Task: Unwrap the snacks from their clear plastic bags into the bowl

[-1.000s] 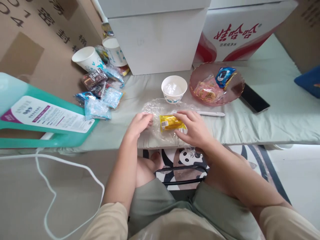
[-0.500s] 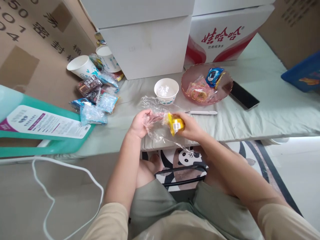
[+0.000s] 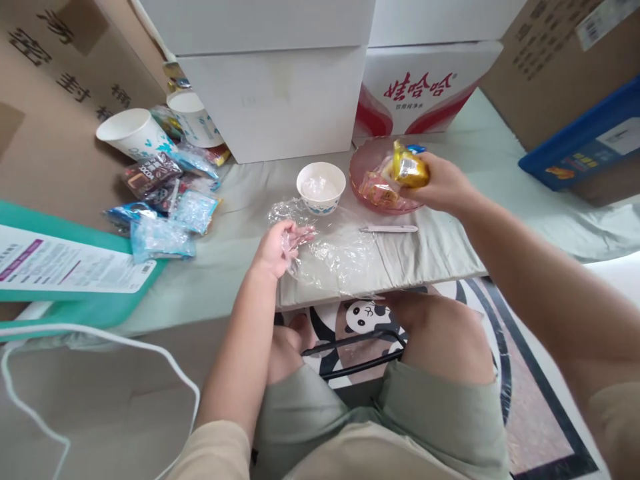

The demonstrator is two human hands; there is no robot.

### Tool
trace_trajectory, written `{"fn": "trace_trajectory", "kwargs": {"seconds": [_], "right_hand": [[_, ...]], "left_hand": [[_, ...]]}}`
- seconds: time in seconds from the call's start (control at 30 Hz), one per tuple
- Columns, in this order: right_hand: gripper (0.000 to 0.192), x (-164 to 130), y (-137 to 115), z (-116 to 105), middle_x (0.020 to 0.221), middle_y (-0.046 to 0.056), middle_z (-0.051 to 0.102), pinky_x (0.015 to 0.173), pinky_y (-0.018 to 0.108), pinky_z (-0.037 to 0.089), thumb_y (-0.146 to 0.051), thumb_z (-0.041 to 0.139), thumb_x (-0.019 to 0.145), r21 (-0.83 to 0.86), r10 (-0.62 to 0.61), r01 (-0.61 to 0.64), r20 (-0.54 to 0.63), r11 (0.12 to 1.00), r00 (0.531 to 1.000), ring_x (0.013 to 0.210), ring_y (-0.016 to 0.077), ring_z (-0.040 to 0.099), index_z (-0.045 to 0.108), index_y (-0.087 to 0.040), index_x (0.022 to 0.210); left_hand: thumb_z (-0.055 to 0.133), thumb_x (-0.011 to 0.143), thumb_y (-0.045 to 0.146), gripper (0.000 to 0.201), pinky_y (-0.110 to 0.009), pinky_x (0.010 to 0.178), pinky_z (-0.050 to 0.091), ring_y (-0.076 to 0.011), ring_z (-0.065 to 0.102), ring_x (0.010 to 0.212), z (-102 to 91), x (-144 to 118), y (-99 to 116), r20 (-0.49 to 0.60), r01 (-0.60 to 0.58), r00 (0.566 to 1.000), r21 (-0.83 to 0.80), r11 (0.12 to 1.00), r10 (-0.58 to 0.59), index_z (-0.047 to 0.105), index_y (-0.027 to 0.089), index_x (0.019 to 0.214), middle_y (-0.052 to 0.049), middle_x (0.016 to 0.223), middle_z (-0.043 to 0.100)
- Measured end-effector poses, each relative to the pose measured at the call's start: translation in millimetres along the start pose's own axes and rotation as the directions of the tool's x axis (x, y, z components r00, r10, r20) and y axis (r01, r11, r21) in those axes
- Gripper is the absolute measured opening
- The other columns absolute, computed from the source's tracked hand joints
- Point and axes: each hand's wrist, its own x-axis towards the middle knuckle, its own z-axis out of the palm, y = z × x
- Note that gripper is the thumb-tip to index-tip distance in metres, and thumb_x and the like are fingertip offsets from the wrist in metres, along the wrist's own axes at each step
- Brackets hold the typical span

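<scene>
My left hand (image 3: pixel 283 248) grips a crumpled clear plastic bag (image 3: pixel 340 257) that spreads over the cloth near the front edge. Over a pink translucent plate (image 3: pixel 356 175), my right hand (image 3: pixel 440 183) holds a yellow snack packet (image 3: pixel 411 168). Pink-wrapped snacks (image 3: pixel 376 189) lie on that plate, and a bit of a blue packet (image 3: pixel 416 149) shows behind the yellow one. Left of the plate stands a paper bowl (image 3: pixel 321 190) with some clear plastic inside. A slim white utility knife or pen (image 3: pixel 390 229) rests in front of the plate; its kind is unclear.
At the left lie several snack packets (image 3: pixel 165 233) beside a tipped paper cup (image 3: pixel 137 133) and an upright one (image 3: pixel 195 119). A green-and-white container (image 3: pixel 75 267) stands nearer me. White cartons (image 3: pixel 295 107) line the back; a blue box (image 3: pixel 585 147) stands right.
My right hand has carried the yellow packet away from the plastic bag, right and back to above the pink plate. My left hand stays on the bag. The view has shifted somewhat.
</scene>
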Motion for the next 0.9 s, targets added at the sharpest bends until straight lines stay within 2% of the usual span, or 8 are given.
{"fn": "trace_trajectory", "kwargs": {"seconds": [0.17, 0.27, 0.37, 0.47, 0.53, 0.63, 0.77, 0.9], "right_hand": [[0.054, 33, -8, 3, 0.093, 0.007, 0.067, 0.087, 0.047, 0.051, -0.032, 0.089, 0.061, -0.129, -0.097, 0.11, 0.103, 0.986, 0.99, 0.094, 0.0303, 0.063, 0.068, -0.02, 0.109], [0.052, 34, -20, -7, 0.101, 0.01, 0.068, 0.088, 0.041, 0.049, -0.03, 0.085, 0.071, -0.116, -0.079, 0.089, 0.088, 0.989, 0.993, 0.093, 0.024, 0.061, 0.067, -0.016, 0.118], [0.047, 32, -24, -25, 0.114, 0.018, 0.066, 0.089, 0.039, 0.046, -0.029, 0.076, 0.082, -0.202, 0.006, -0.004, 0.007, 0.979, 1.0, 0.102, 0.022, 0.058, 0.067, -0.005, 0.121], [0.055, 41, -20, -38, 0.113, 0.018, 0.068, 0.088, 0.042, 0.046, -0.035, 0.077, 0.082, -0.319, 0.155, -0.131, 0.051, 0.939, 0.987, 0.101, 0.0228, 0.06, 0.065, -0.003, 0.126], [0.066, 55, -17, -39, 0.114, 0.017, 0.069, 0.088, 0.044, 0.046, -0.035, 0.082, 0.078, -0.365, 0.201, -0.164, 0.065, 0.916, 0.977, 0.1, 0.0236, 0.062, 0.061, -0.006, 0.133], [0.07, 85, -20, -34, 0.126, 0.018, 0.066, 0.093, 0.046, 0.047, -0.025, 0.083, 0.074, -0.452, 0.091, -0.042, 0.087, 0.891, 0.992, 0.111, 0.026, 0.062, 0.059, -0.008, 0.137], [0.072, 119, -34, -24, 0.145, 0.016, 0.055, 0.104, 0.045, 0.043, -0.02, 0.085, 0.068, -0.513, -0.039, 0.127, 0.178, 0.849, 0.983, 0.13, 0.027, 0.052, 0.063, -0.011, 0.136], [0.044, 129, -40, -13, 0.136, 0.014, 0.064, 0.1, 0.05, 0.045, -0.018, 0.071, 0.083, -0.562, -0.046, 0.127, 0.156, 0.817, 0.987, 0.124, 0.0254, 0.058, 0.07, -0.011, 0.127]], "left_hand": [[0.061, 0.056, 0.024, 0.02, -0.014, 0.035, 0.014, -0.0143, 0.071, 0.072, -2.1, 2, 2, 0.018, -0.023, 1.0, 0.013, 1.0, 0.022, 0.042, 0.018, 0.056, -0.009, 0.086, 0.076], [0.062, 0.056, 0.026, 0.021, -0.013, 0.035, 0.016, -0.0138, 0.071, 0.071, -5.6, 2, 2, 0.021, -0.04, 0.999, 0.018, 0.999, 0.039, 0.043, 0.019, 0.056, -0.009, 0.087, 0.076], [0.063, 0.056, 0.027, 0.022, -0.013, 0.034, 0.017, -0.0133, 0.071, 0.07, -8.6, 2, 1, 0.022, -0.045, 0.999, 0.017, 0.999, 0.045, 0.043, 0.018, 0.057, -0.008, 0.088, 0.076], [0.063, 0.057, 0.026, 0.021, -0.013, 0.033, 0.018, -0.0128, 0.071, 0.068, -7.7, 2, 2, 0.016, -0.035, 0.999, 0.019, 0.999, 0.035, 0.043, 0.018, 0.057, -0.007, 0.089, 0.076], [0.062, 0.059, 0.026, 0.02, -0.013, 0.033, 0.019, -0.013, 0.071, 0.067, -4.8, 3, 2, 0.012, -0.03, 0.999, 0.022, 0.999, 0.029, 0.044, 0.018, 0.057, -0.007, 0.089, 0.076], [0.062, 0.062, 0.025, 0.019, -0.014, 0.033, 0.021, -0.0133, 0.071, 0.067, -0.3, 4, 1, 0.015, -0.02, 1.0, 0.027, 0.999, 0.02, 0.045, 0.018, 0.057, -0.007, 0.09, 0.076], [0.062, 0.067, 0.027, 0.02, -0.014, 0.033, 0.023, -0.0137, 0.072, 0.071, 0.1, 7, -3, 0.051, -0.031, 0.998, 0.048, 0.998, 0.029, 0.047, 0.017, 0.058, -0.008, 0.093, 0.076], [0.061, 0.069, 0.027, 0.02, -0.014, 0.034, 0.023, -0.0135, 0.072, 0.072, -1.9, 8, -3, 0.04, -0.021, 0.999, 0.065, 0.998, 0.019, 0.048, 0.017, 0.059, -0.007, 0.094, 0.076]]}}
